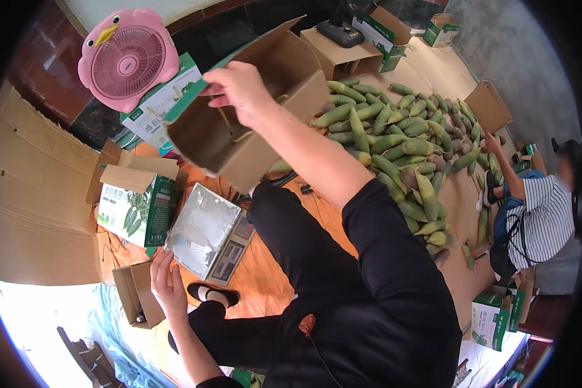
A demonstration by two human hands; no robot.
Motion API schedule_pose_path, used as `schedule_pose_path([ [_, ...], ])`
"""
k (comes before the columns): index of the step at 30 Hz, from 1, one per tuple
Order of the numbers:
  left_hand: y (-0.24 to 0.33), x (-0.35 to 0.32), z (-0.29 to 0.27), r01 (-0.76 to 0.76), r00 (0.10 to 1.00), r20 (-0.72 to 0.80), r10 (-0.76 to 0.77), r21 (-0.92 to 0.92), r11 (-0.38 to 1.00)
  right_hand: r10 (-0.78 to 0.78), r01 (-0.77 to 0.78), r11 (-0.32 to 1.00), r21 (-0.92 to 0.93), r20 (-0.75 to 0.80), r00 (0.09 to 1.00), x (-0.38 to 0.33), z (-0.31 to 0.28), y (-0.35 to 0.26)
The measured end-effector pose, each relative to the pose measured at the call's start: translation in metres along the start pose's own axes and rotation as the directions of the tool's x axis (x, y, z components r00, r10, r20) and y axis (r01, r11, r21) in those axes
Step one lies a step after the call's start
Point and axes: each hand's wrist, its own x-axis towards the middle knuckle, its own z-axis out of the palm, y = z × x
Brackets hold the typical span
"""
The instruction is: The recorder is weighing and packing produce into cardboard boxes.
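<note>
My right hand (240,90) reaches across to a large open cardboard box (288,110) with a green-edged flap, and its fingers are closed on that edge. The box is tilted, its opening facing up and toward me; a few thin strands show inside. Below the box, a digital scale (204,226) with a scuffed metal plate stands in front of me, its keypad side to the right. My left hand (167,284) is by the scale's near-left corner, fingers apart and holding nothing. Whether its fingertips touch the scale I cannot tell.
A large heap of long green radishes (401,142) spreads across the cardboard floor at right. A person (540,213) in a striped top sits beyond it, a hand on a brown box (488,107). A pink fan (129,59), a green-white carton (136,200) and a small box (138,294) stand left.
</note>
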Motion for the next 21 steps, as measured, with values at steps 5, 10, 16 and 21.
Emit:
schedule_pose_path([
  [5, 0.074, 0.01, -0.01, -0.307, 0.951, -0.015, 0.31, 0.092, 0.947, 0.044, -0.055, 0.994, 0.099, 0.111, 0.993, -0.048, 0.047, 0.0],
  [10, 0.097, 0.01, 0.004, -0.345, 0.937, 0.051, 0.345, 0.284, 0.895, 0.133, -0.173, 0.969, 0.175, 0.219, 0.967, -0.096, 0.092, 0.035],
  [16, 0.092, -0.019, 0.022, -0.154, 0.988, 0.107, 0.112, 0.592, 0.791, 0.329, -0.368, 0.926, 0.079, 0.302, 0.895, -0.141, 0.115, 0.093],
  [21, 0.045, -0.05, 0.042, 0.043, 0.919, 0.277, -0.28, 0.637, 0.77, 0.453, -0.465, 0.883, -0.061, 0.372, 0.81, -0.171, 0.13, 0.131],
])
